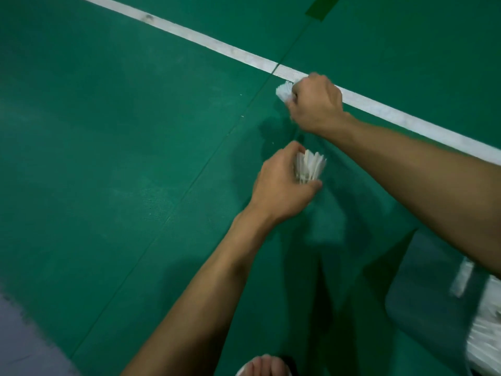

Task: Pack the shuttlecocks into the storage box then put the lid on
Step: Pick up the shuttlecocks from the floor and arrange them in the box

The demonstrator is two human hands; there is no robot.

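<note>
My left hand (282, 185) grips a white feather shuttlecock (311, 165) by its base, feathers pointing up and away, above the green court floor. Farther off, my right hand (315, 104) is curled round another white shuttlecock (284, 91), whose feathers stick out to the left of my fist beside the white court line. At the lower right edge a translucent grey storage box (423, 294) stands on the floor, with white shuttlecocks (488, 329) blurred inside it. No lid is in view.
The green court floor (122, 145) fills the view, crossed by a white boundary line (217, 46) running from upper left to right. A grey patch (24, 346) lies at the lower left corner. My bare foot (264, 366) shows at the bottom edge.
</note>
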